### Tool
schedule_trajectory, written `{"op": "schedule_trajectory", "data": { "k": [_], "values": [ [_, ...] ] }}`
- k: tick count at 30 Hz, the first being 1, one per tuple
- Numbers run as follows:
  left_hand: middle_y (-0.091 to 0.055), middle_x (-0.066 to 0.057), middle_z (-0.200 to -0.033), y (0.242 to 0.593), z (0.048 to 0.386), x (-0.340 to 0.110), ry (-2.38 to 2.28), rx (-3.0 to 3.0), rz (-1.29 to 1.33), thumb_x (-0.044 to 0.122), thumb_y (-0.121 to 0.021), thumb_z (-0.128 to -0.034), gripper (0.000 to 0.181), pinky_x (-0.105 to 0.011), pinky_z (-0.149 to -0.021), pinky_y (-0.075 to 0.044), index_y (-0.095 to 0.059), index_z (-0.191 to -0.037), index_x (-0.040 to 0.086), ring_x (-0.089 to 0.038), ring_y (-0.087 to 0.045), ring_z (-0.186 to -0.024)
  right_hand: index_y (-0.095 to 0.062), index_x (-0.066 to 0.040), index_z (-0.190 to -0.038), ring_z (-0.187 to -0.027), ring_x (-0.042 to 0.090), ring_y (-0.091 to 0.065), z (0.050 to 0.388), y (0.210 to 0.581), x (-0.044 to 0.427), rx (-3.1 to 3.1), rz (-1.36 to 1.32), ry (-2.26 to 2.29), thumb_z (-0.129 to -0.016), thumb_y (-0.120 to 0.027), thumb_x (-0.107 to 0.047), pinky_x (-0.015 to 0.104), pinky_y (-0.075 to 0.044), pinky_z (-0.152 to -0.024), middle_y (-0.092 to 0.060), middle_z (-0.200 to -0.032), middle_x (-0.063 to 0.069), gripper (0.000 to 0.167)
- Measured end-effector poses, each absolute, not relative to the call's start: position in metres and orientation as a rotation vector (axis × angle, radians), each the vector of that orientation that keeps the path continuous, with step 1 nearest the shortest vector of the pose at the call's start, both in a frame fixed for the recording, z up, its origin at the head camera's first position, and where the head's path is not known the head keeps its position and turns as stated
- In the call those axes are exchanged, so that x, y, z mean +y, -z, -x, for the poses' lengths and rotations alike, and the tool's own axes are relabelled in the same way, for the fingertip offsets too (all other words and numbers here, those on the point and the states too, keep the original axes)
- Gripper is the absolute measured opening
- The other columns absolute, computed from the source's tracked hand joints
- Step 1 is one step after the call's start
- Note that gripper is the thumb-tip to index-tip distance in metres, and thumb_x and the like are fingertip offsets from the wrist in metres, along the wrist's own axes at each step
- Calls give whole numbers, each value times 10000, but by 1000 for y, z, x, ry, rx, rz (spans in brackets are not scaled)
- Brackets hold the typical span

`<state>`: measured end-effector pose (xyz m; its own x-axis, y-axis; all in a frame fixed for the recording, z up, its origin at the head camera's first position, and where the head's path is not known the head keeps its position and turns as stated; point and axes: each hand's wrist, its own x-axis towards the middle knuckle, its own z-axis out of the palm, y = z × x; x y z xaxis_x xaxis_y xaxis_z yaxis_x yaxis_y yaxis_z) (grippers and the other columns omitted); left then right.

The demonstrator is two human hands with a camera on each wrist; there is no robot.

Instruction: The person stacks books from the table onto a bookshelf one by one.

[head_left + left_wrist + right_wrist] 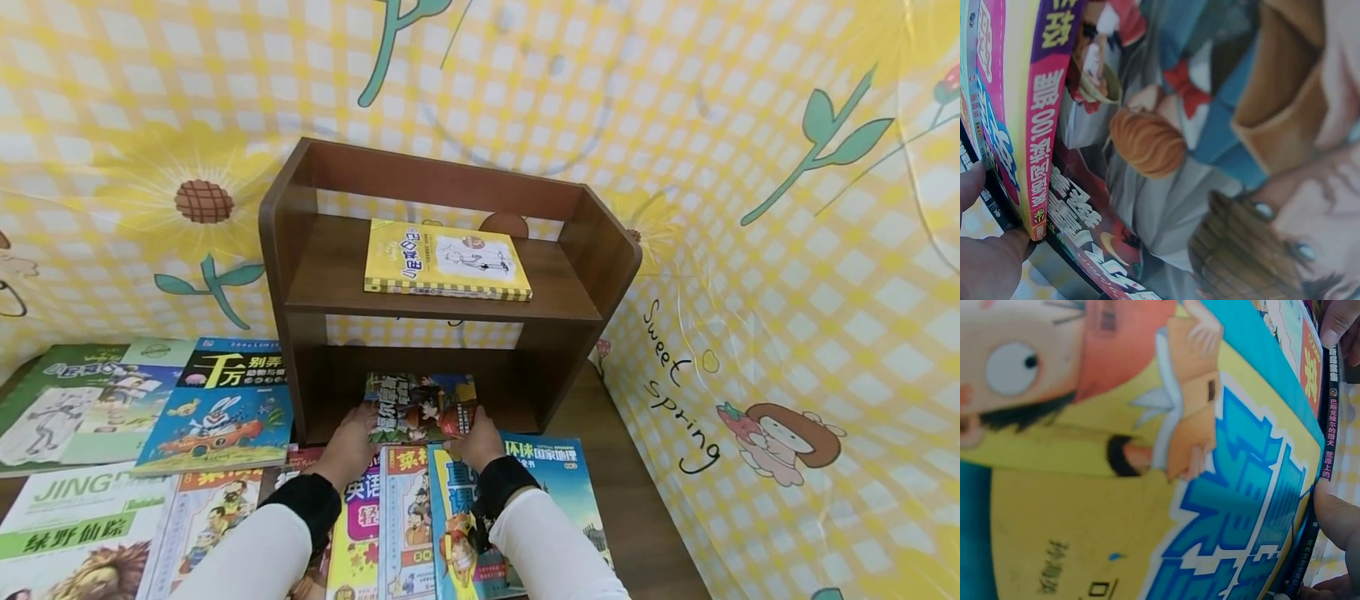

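Note:
A dark comic-style book lies in the lower compartment of a brown wooden bookshelf, at its front. My left hand holds the left edge of this book, and my right hand grips the right edge. In the right wrist view the book's black spine runs between the right hand and the left hand. Part of the left hand shows at the lower left of the left wrist view. The fingers under the book are mostly hidden.
A yellow book lies flat on the upper shelf. Left of the bookshelf lie a blue book with a rabbit and a green book. Several more books, including a yellow and pink one, lie in front, below the forearms. Patterned cloth surrounds everything.

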<state>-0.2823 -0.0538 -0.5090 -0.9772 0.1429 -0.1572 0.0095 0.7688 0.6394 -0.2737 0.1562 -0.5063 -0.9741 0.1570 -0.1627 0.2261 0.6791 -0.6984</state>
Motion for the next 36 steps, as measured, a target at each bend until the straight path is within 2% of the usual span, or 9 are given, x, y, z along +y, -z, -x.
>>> {"op": "schedule_trajectory", "data": {
  "k": [2,9,14,16,21,24,29,34,36],
  "values": [
    [-203,-329,-1518,509,283,-54,-1040,2756,-120,35,-625,-918,706,-544,-1105,-285,-213,-1467,-131,-470,-231,-1386,-261,45,-1488,-1229,420,-493,275,508,155,2799,-353,1204,-848,-755,-180,512,-472,-948,-453,-1403,269,840],
    [-214,-310,-1525,509,286,-50,-1091,2807,-190,25,-606,-919,505,-560,-1101,-283,-439,-1375,-115,-470,-196,-1398,-365,25,-1436,-1144,382,-566,284,509,149,2837,-466,1275,-840,-758,-131,488,-507,-906,-548,-1306,235,731],
    [-225,-308,-1520,512,291,-44,-1101,2813,-137,36,-606,-919,601,-563,-1102,-281,-336,-1437,-109,-469,-217,-1390,-314,46,-1460,-1107,383,-583,286,509,153,2852,-413,1259,-858,-738,-131,461,-528,-833,-530,-1320,253,757],
    [-218,-314,-1518,516,292,-42,-1130,2797,-105,46,-598,-928,631,-571,-1094,-289,-290,-1458,-101,-474,-226,-1383,-265,61,-1477,-1077,387,-594,287,511,156,2837,-378,1266,-880,-710,-130,429,-527,-744,-501,-1348,277,769],
    [-202,-320,-1520,519,295,-40,-1151,2793,-96,46,-575,-944,602,-579,-1087,-292,-293,-1454,-105,-479,-214,-1386,-200,87,-1487,-1178,423,-531,295,519,163,2788,-319,1345,-924,-644,-173,478,-507,-848,-441,-1402,296,762],
    [-183,-314,-1530,519,296,-39,-1150,2786,-81,35,-569,-944,577,-577,-1095,-275,-317,-1443,-108,-477,-179,-1399,-182,94,-1488,-1246,442,-470,298,518,164,2753,-328,1373,-920,-625,-154,525,-448,-968,-442,-1398,296,761],
    [-176,-340,-1516,520,298,-36,-1151,2794,-77,21,-575,-938,558,-578,-1083,-298,-342,-1425,-117,-490,-175,-1392,-136,80,-1504,-1273,444,-439,300,511,164,2677,-382,1388,-900,-583,-54,513,-450,-967,-415,-1421,299,763],
    [-185,-346,-1507,522,302,-33,-1139,2799,-51,39,-562,-952,548,-585,-1072,-313,-339,-1436,-90,-492,-211,-1380,-123,60,-1514,-1281,429,-436,304,510,165,2642,-403,1363,-900,-554,-11,456,-467,-845,-368,-1464,290,754],
    [-181,-347,-1507,522,305,-32,-1147,2797,-53,37,-548,-957,552,-592,-1074,-302,-319,-1444,-87,-495,-200,-1382,-117,61,-1514,-1298,429,-417,307,510,165,2643,-401,1373,-901,-552,-6,460,-467,-870,-345,-1477,291,754]
  ]
}}
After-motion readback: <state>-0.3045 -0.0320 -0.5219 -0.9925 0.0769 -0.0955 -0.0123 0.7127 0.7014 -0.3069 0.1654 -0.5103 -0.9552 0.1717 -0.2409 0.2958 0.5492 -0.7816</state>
